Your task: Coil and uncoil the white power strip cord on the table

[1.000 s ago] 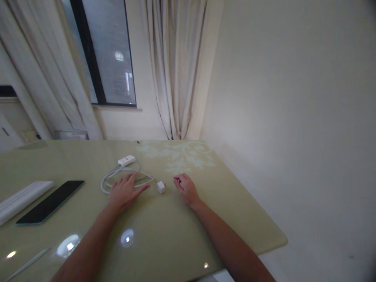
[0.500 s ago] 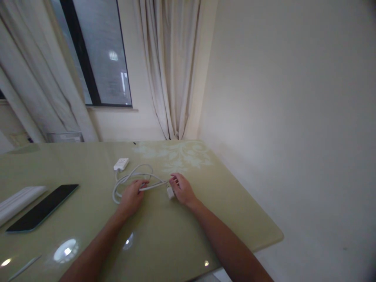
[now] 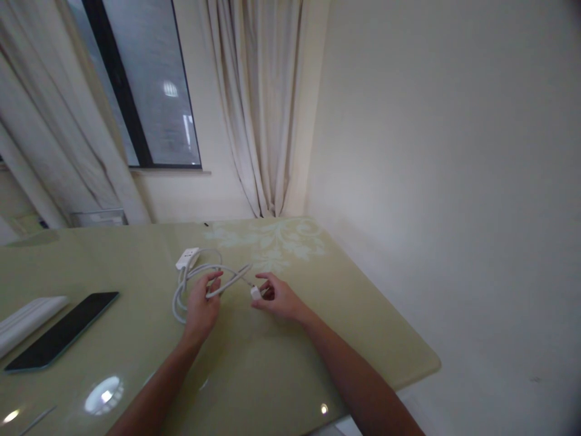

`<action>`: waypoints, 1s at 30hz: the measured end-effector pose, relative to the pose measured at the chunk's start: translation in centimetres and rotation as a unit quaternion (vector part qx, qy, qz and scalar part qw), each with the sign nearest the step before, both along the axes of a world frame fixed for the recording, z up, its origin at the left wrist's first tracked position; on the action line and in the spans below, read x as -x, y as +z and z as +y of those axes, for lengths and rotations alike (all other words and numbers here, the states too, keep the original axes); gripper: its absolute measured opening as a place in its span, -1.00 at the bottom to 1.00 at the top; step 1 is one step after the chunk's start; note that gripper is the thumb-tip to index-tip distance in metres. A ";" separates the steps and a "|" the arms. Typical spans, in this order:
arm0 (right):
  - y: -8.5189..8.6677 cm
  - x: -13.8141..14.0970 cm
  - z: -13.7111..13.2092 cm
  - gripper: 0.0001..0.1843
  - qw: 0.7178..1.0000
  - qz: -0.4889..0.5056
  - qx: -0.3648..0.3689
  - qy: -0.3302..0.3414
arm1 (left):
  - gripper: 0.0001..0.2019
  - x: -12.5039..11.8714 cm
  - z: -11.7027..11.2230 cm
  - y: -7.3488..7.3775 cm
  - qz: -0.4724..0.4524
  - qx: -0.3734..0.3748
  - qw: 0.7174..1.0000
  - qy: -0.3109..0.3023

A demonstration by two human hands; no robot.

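A white cable point(image 3: 181, 289) lies looped on the green glass table point(image 3: 272, 357), running to a white socket block point(image 3: 187, 257) behind it. My left hand point(image 3: 202, 303) is closed around the cable loops, lifting them slightly. My right hand point(image 3: 278, 297) pinches the small white plug point(image 3: 255, 293) at the cable's end, just to the right of my left hand. The cable stretches between the two hands.
A dark tablet point(image 3: 61, 330) and a white keyboard-like slab point(image 3: 25, 318) lie at the left of the table. A thin white stylus point(image 3: 36, 419) rests near the front left edge. Curtains point(image 3: 258, 109), a window and a bare wall stand behind.
My left hand went from lying flat on the cable to gripping its loops. My right hand reached the plug, took it and raised it. The view shifted slightly.
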State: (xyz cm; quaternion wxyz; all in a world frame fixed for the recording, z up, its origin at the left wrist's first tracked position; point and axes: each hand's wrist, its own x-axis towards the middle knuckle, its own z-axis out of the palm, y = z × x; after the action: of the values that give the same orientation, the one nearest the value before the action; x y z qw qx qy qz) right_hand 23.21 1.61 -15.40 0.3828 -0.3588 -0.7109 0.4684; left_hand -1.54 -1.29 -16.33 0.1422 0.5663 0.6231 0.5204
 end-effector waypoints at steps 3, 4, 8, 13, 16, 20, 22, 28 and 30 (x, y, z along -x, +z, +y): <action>1.1 0.2 0.6 -0.33 0.991 0.124 0.015 -0.043 | -0.61 -1.1 0.4 0.5 -0.016 0.014 1.000 -0.013; 1.6 0.2 0.8 -0.38 0.984 0.164 0.019 -0.061 | -0.62 -1.7 0.7 0.6 -0.010 0.021 1.000 -0.021; 2.7 -0.2 1.2 -0.45 0.950 0.275 0.023 -0.144 | -0.61 -5.5 2.7 1.2 0.037 0.045 0.994 -0.097; 2.2 -0.8 1.4 -0.47 0.923 0.311 0.040 -0.223 | -0.52 -9.7 3.8 2.1 0.108 0.109 0.954 -0.258; 1.4 -1.2 1.7 -0.47 0.899 0.332 0.078 -0.276 | -0.46 -9.9 3.7 3.2 0.145 0.134 0.919 -0.342; 0.6 -1.5 2.1 -0.45 0.853 0.371 0.156 -0.332 | -0.56 -7.3 4.7 5.2 0.167 0.150 0.891 -0.395; 0.6 -1.4 2.0 -0.44 0.839 0.382 0.177 -0.344 | -0.66 -5.6 5.7 5.8 0.185 0.131 0.913 -0.340; 1.8 -1.1 1.2 -0.42 0.860 0.408 0.198 -0.233 | -0.72 -3.1 8.2 3.6 0.208 0.131 0.954 -0.170; 2.1 -1.1 1.0 -0.39 0.865 0.406 0.203 -0.213 | -0.75 -3.1 8.4 2.9 0.208 0.140 0.951 -0.183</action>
State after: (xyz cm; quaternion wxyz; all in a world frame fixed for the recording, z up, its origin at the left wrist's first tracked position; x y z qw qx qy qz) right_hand 24.36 2.56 -13.34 0.6464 -0.3495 -0.2881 0.6140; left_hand 1.58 7.16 -13.38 0.1800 0.7406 0.5915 0.2632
